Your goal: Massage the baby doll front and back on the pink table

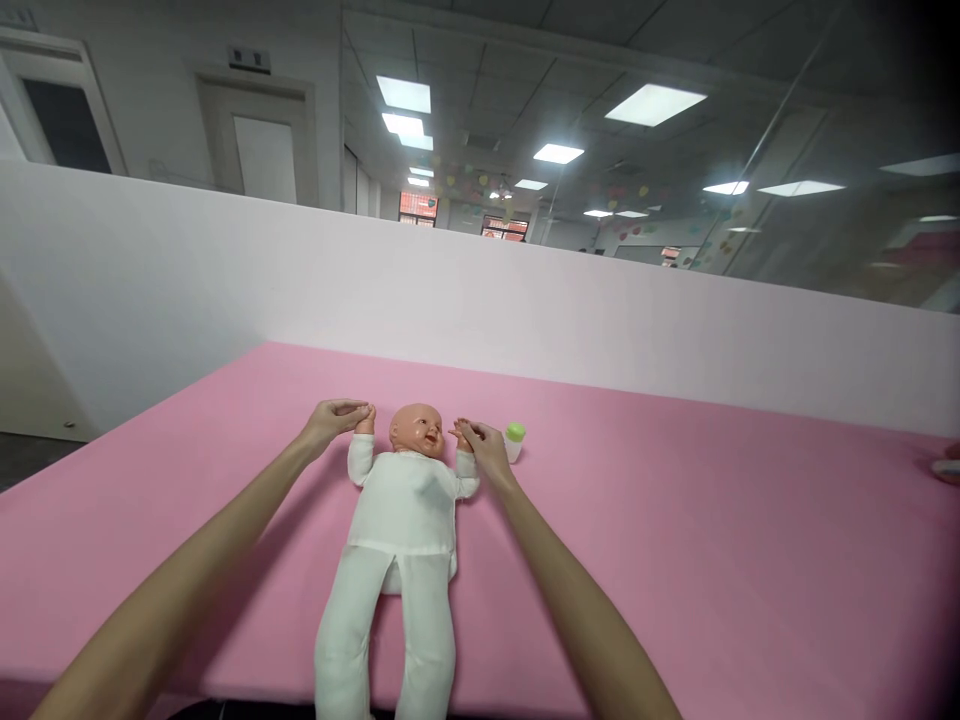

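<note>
A baby doll (409, 505) in a white top and trousers lies on its back on the pink padded table (660, 560), its head away from me and its face turned to the right. My left hand (334, 420) is closed on the doll's raised hand at the left of its head. On the other side, my right hand (484, 445) grips the doll's other raised hand, fingers pressed together. Both doll arms are bent upward beside the head. Just right of my right hand stands a small bottle (514, 440) with a green cap, partly behind my hand.
A low white wall (480, 300) runs along the table's far side, with glass above it. At the far right edge, part of another object (946, 466) shows, too cut off to name. Doors stand in the back left wall.
</note>
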{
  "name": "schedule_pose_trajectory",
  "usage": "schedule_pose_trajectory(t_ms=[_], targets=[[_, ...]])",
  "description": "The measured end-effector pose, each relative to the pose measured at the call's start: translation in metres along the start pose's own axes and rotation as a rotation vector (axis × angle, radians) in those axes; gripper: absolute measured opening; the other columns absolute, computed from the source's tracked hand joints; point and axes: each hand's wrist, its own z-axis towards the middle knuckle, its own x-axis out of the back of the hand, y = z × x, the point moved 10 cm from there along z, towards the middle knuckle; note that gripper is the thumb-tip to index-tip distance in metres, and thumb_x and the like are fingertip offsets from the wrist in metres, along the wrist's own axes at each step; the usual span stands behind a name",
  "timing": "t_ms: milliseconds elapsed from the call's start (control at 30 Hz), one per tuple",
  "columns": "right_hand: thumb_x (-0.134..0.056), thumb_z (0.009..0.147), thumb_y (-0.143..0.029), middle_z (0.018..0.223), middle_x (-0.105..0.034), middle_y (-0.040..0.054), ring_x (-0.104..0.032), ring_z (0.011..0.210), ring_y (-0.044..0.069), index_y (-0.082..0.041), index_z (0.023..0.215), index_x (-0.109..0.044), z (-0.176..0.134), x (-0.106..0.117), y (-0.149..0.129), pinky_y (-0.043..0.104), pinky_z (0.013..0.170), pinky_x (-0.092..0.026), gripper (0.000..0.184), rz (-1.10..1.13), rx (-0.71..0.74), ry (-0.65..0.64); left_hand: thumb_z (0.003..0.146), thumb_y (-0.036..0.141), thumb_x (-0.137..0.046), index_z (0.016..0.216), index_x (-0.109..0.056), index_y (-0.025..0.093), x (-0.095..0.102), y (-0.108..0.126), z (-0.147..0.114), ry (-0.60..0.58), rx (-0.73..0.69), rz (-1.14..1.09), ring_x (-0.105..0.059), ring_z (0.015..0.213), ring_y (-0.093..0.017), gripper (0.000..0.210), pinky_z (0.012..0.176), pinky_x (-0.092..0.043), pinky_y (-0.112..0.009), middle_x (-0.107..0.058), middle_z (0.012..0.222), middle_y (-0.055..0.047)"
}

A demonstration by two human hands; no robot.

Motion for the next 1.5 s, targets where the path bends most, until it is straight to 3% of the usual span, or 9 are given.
schedule_pose_trajectory(t_ms=[133,300,500,633,833,1000,1233,1367,1500], targets=[[-0.075,0.084,-0.051,0.103,-0.079,0.0108,-0.070,0.092,0.024,-0.018,0.098,-0.081,-0.054,0.006,-0.040,0.033,0.080,-0.053,0.036,-0.037,0.123,-0.316,0.066,0.045,-0.094,0.110,-0.083,0.020,0.008,0.027,-0.048,-0.205,-0.092,0.100,-0.074,0.106,-0.032,0.052,0.094,-0.060,-0.045,-0.080,0.114,-0.016],[-0.079,0.081,-0.032,0.098,-0.075,0.0052,-0.067,0.087,0.021,-0.021,0.098,-0.078,-0.123,0.002,-0.034,0.030,0.076,-0.052,0.020,-0.130,0.163,-0.674,0.072,0.035,-0.091,0.100,-0.086,0.024,-0.010,0.029,-0.112,-0.499,-0.219,0.251,-0.073,0.108,-0.031,0.031,0.097,-0.057,-0.044,-0.080,0.111,-0.013],[-0.080,0.081,-0.029,0.099,-0.073,0.0052,-0.066,0.091,0.021,-0.022,0.095,-0.076,-0.151,0.002,-0.012,0.031,0.080,-0.052,0.017,-0.166,0.224,-0.714,0.079,0.033,-0.087,0.094,-0.087,0.023,-0.040,0.004,-0.161,-0.809,-0.204,0.303,-0.071,0.100,-0.028,0.018,0.092,-0.056,-0.041,-0.078,0.104,-0.012],[-0.077,0.086,-0.039,0.099,-0.075,0.0069,-0.067,0.092,0.022,-0.021,0.099,-0.077,-0.123,0.012,-0.023,0.034,0.083,-0.053,0.021,-0.065,0.194,-0.563,0.078,0.035,-0.087,0.097,-0.086,0.024,-0.030,0.011,-0.141,-0.644,-0.188,0.255,-0.072,0.104,-0.030,0.022,0.095,-0.056,-0.042,-0.080,0.104,-0.011],[-0.074,0.082,-0.055,0.098,-0.078,0.0103,-0.070,0.094,0.026,-0.018,0.090,-0.076,-0.026,0.026,-0.030,0.035,0.082,-0.053,0.037,0.045,0.129,-0.044,0.069,0.051,-0.090,0.100,-0.085,0.020,-0.014,0.025,-0.056,-0.069,-0.117,0.073,-0.074,0.103,-0.030,0.044,0.092,-0.058,-0.039,-0.081,0.110,-0.012],[-0.073,0.078,-0.046,0.056,-0.061,0.0020,-0.066,0.071,0.023,-0.021,0.053,-0.055,0.022,0.003,0.018,0.028,0.061,-0.045,0.041,-0.032,-0.125,0.085,0.058,0.054,-0.093,0.080,-0.082,0.015,-0.022,-0.019,0.000,0.181,0.130,0.015,-0.071,0.076,-0.021,0.046,0.067,-0.055,-0.030,-0.080,0.085,-0.009],[-0.071,0.076,-0.030,0.046,-0.057,0.0019,-0.063,0.059,0.021,-0.022,0.044,-0.052,0.021,-0.014,0.069,0.028,0.052,-0.041,0.038,-0.040,-0.273,0.091,0.047,0.036,-0.099,0.048,-0.066,0.014,-0.013,-0.071,0.017,0.242,0.349,0.130,-0.063,0.055,-0.023,0.040,0.056,-0.049,-0.035,-0.067,0.052,-0.009],[-0.071,0.081,-0.037,0.071,-0.076,0.0091,-0.072,0.080,0.025,-0.019,0.059,-0.067,0.019,-0.009,0.053,0.030,0.065,-0.051,0.029,0.016,-0.216,0.067,0.053,0.047,-0.097,0.071,-0.078,0.013,-0.007,-0.057,0.013,0.200,0.275,0.068,-0.070,0.071,-0.023,0.042,0.067,-0.054,-0.033,-0.077,0.073,-0.009],[-0.076,0.079,-0.053,0.097,-0.080,0.0117,-0.072,0.096,0.028,-0.016,0.082,-0.078,0.005,0.006,0.012,0.034,0.080,-0.054,0.038,0.043,-0.053,-0.039,0.063,0.056,-0.092,0.099,-0.083,0.016,0.004,-0.015,0.000,0.028,0.043,-0.014,-0.073,0.095,-0.025,0.055,0.084,-0.057,-0.035,-0.081,0.107,-0.012]])
